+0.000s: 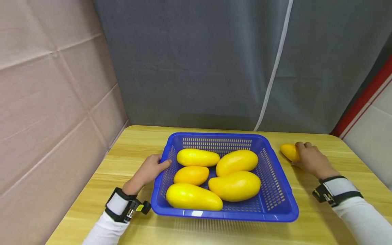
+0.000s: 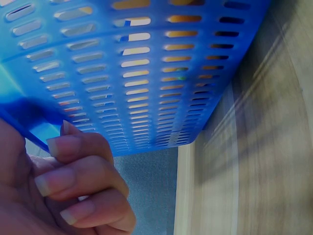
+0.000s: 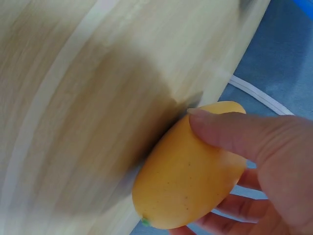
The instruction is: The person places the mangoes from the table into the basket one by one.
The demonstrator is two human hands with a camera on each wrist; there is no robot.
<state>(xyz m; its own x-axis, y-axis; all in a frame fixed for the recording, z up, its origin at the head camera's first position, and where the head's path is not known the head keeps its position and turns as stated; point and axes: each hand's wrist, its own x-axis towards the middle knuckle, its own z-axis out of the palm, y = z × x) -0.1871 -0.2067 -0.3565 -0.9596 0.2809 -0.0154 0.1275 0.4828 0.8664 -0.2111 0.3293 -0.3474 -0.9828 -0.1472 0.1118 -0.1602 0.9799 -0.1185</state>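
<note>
A blue plastic basket (image 1: 226, 215) with slotted walls holds several yellow mangoes (image 1: 234, 186) of different sizes. My left hand (image 1: 150, 170) grips the basket's left rim, thumb over the top. In the left wrist view its fingers (image 2: 95, 181) curl under the rim beside the slotted wall. To the right of the basket, my right hand (image 1: 313, 160) holds a smaller orange-yellow mango (image 3: 188, 171) close over the table. The thumb lies along one side of this mango and the other fingers wrap behind it, partly hidden, in the right wrist view.
The light wooden table (image 1: 134, 146) carries the basket. A dark grey curtain (image 1: 190, 68) with a white cord (image 1: 275, 68) hangs behind its far edge. A pale panelled wall (image 1: 55, 119) stands at the left, a white wall with a red stripe (image 1: 364, 98) at the right.
</note>
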